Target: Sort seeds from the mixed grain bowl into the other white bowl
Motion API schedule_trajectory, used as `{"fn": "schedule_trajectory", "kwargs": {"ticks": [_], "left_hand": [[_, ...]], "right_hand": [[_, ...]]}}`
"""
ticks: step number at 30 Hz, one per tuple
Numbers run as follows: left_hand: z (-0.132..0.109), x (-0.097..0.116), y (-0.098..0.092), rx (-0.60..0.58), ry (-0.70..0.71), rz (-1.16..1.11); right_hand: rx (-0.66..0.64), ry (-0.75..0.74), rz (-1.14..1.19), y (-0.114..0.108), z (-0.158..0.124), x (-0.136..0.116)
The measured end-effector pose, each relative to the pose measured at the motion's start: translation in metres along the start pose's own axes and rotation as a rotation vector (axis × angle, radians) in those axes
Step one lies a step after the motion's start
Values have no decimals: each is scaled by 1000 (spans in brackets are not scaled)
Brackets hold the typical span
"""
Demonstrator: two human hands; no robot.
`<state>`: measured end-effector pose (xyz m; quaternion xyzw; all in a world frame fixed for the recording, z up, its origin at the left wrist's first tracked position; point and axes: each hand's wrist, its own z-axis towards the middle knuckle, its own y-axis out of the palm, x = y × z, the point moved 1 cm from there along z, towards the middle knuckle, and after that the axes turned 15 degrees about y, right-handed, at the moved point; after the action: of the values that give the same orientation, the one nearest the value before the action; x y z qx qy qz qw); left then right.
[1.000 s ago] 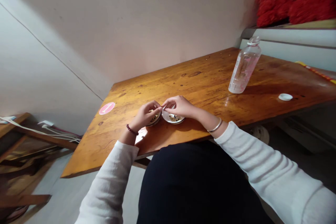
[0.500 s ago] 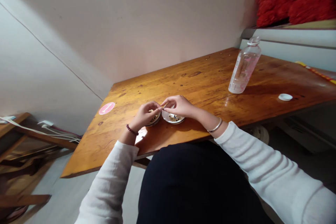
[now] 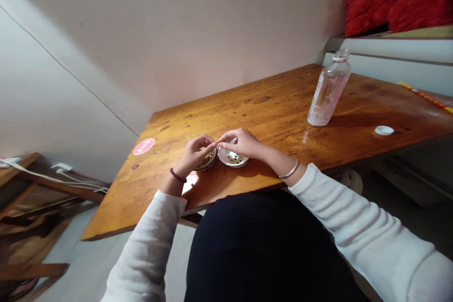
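Observation:
My left hand (image 3: 194, 153) is over the left bowl (image 3: 206, 168) and hides part of it. Its thumb and forefinger are pinched together. My right hand (image 3: 245, 143) is above the far side of the right bowl (image 3: 223, 155), also pinching. The fingertips of both hands meet just over the gap between the bowls. Whatever sits between them is too small to make out. Both bowls hold small tan and dark bits, like beads or grains; I cannot tell which.
The wooden table (image 3: 198, 115) carries a clear plastic bottle (image 3: 327, 94) without its cap, standing to the right. A white cap (image 3: 384, 130) lies near the right edge. A round pink sticker (image 3: 144, 146) marks the left side. A wall borders the back.
Both hands stay over the bowls, with fingertips drawn slightly closer together. A thin light piece that showed between the fingers is no longer visible.

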<state>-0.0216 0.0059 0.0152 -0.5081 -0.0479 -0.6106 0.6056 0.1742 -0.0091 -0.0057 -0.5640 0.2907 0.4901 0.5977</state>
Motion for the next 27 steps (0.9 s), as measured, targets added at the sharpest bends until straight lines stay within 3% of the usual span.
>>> {"fn": "schedule_trajectory", "kwargs": {"ticks": [4, 7, 10, 12, 17, 22, 27], "left_hand": [[0, -3, 0, 0, 5, 36], [0, -3, 0, 106, 15, 149], [-1, 0, -3, 221, 1, 456], [-3, 0, -5, 227, -70, 668], [-7, -9, -9, 66, -238, 799], [-7, -10, -9, -69, -257, 858], [-7, -6, -8, -179, -214, 808]], "right_hand": [[-7, -8, -6, 2, -1, 0], [28, -12, -2, 1, -1, 0], [103, -19, 9, 0, 0, -1], [156, -31, 17, -2, 0, -2], [215, -53, 16, -5, 1, -2], [209, -46, 4, -3, 3, 0], [194, 55, -91, -2, 4, 3]]}}
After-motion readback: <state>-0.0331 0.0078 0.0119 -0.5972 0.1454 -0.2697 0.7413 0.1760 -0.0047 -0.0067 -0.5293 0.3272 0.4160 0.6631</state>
